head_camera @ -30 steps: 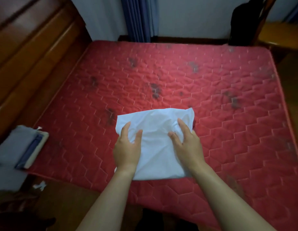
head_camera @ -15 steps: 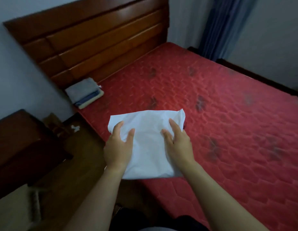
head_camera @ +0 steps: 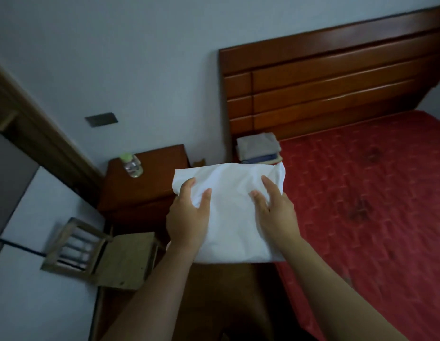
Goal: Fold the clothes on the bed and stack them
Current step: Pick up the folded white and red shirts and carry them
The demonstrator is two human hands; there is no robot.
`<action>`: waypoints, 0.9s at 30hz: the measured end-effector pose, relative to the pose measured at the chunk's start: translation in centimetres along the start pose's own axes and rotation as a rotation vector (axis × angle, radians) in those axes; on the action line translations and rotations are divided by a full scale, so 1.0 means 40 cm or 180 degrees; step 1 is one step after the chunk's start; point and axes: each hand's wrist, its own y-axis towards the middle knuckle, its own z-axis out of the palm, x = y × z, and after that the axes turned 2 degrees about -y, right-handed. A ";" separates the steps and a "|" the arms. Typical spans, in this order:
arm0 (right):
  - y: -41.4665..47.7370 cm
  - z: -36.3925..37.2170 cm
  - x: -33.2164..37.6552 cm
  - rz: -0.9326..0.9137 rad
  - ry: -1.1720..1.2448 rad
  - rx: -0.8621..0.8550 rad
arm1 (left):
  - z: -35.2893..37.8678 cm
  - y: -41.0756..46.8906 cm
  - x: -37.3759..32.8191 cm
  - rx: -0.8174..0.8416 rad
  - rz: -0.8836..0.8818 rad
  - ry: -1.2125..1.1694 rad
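I carry a folded white garment in the air, off the left side of the bed. My left hand grips its left edge, thumb on top. My right hand grips its right edge the same way. Beyond the garment, a stack of folded clothes, grey on top with blue and cream below, lies on the corner of the red mattress by the wooden headboard. The garment's far edge hides the stack's near edge.
A wooden nightstand with a clear bottle on it stands left of the bed. A small wooden stool lies tipped over on the floor at the left. A door frame runs along the left wall.
Both hands lifted the white garment off the mattress and carried it left toward the headboard corner. My view swung left, bringing the nightstand, stool and stack into sight.
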 end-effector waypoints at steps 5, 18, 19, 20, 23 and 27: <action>0.130 0.098 0.040 -0.0033 -0.0021 0.0123 | 0.023 0.147 0.060 0.0036 -0.0105 -0.0096; 0.701 0.155 -0.058 0.0301 -0.0106 0.0102 | 0.390 0.624 -0.035 0.0389 -0.0150 -0.0245; 0.748 0.156 -0.068 0.0324 -0.0119 0.0104 | 0.422 0.659 -0.045 0.0406 -0.0190 -0.0222; 0.794 0.157 -0.078 0.0327 -0.0127 0.0086 | 0.453 0.693 -0.056 0.0412 -0.0220 -0.0211; 0.914 0.169 -0.101 0.0388 -0.0130 0.0091 | 0.525 0.791 -0.081 0.0458 -0.0312 -0.0222; 1.047 0.190 -0.114 0.0520 -0.0133 0.0203 | 0.596 0.912 -0.101 0.0556 -0.0374 -0.0151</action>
